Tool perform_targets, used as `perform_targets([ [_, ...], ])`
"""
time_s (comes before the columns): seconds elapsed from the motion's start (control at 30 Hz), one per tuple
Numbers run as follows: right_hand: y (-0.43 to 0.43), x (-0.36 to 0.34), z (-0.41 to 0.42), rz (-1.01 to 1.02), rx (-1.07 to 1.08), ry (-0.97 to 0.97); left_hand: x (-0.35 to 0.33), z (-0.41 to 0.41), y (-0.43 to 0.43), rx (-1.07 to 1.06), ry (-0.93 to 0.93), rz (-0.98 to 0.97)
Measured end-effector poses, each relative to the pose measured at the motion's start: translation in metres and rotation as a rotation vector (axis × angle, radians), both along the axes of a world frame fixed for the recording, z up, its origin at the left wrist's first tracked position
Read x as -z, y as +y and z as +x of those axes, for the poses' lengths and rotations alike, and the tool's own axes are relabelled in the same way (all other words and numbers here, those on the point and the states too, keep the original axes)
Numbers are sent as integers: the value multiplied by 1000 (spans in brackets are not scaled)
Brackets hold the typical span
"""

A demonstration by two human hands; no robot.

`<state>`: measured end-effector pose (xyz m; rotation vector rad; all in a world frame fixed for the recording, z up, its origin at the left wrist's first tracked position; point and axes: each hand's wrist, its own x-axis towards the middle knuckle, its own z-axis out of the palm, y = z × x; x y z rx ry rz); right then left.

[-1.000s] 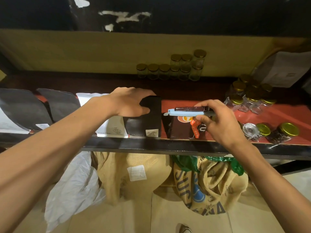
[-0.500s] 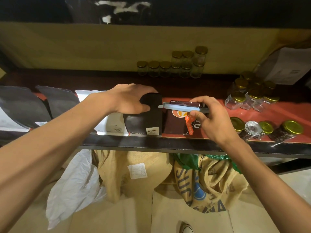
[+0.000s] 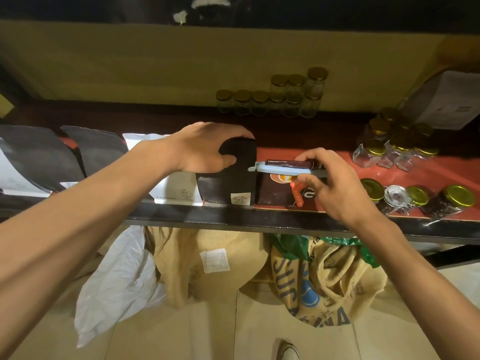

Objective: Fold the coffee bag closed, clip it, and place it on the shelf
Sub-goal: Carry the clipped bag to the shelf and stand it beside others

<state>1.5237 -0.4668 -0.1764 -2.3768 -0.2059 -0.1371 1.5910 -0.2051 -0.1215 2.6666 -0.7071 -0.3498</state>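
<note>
Head view: brown coffee bag (image 3: 275, 190) now standing on the shelf (image 3: 233, 216), nudged in snug beside the black bag (image 3: 233, 178) versus a second ago; fold shut under the blue clip (image 3: 283, 169). Right hand (image 3: 335, 185) pinched closed on clip and bag top, left hand (image 3: 205, 149) curled over the black bag's top, steadying it. Placement looks basically done, only release left.
</note>
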Motion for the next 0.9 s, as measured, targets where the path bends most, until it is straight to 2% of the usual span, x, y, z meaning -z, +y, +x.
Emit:
perform_targets([
  [0.17,0,-2,1,-132,2,3,3,-5,-6,70,-113,-91],
  [0.33,-11,-10,2,-29,46,-48,3,-14,-17,127,-171,-48],
  [0.37,-14,-13,3,-6,67,-49,-1,-19,-19,124,-228,-71],
  [0.43,-19,-19,5,31,113,-46,-11,-34,-27,156,-474,-169],
  [0.5,-21,-23,6,72,151,-37,-4,-58,-43,148,-711,-347],
  [0.53,-21,-25,6,89,168,-31,4,-71,-54,71,-665,-447],
  [0.57,-21,-27,5,110,181,-20,14,-84,-67,-65,-494,-532],
  [0.6,-20,-29,5,138,189,-4,24,-93,-81,-239,-225,-597],
  [0.67,-19,-34,3,203,200,29,48,-98,-103,-594,444,-695],
  [0.7,-19,-37,2,235,199,43,58,-98,-111,-724,738,-778],
  [0.73,-19,-40,1,271,191,57,70,-97,-116,-792,954,-938],
  [0.8,-19,-44,1,337,156,82,90,-97,-124,-803,1136,-1369],
  [0.87,-23,-46,3,383,125,99,106,-95,-127,-740,1174,-1722],
  [0.9,-25,-47,4,405,115,113,111,-93,-128,-687,1185,-1839],
])
